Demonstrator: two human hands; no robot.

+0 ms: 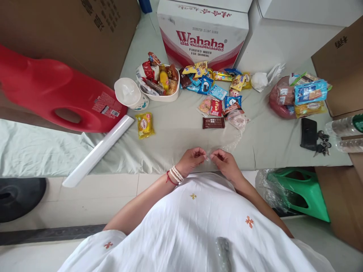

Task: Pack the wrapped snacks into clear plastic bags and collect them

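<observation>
Just at the near edge of the cloth-covered surface [170, 151], the left hand [192, 159] and right hand [226, 163] meet, each grip pinching, thumb against fingertips, the near end of a clear plastic bag [231, 142]. The bag is faint and hard to trace; it lies flat on the cloth, its long axis running from the hands away and slightly right, far end pointing toward the brown chocolate bar [213, 122] and the loose snack packets [218, 96]. A yellow snack packet [145, 124] lies well apart to the left, near a white roll [99, 151].
</observation>
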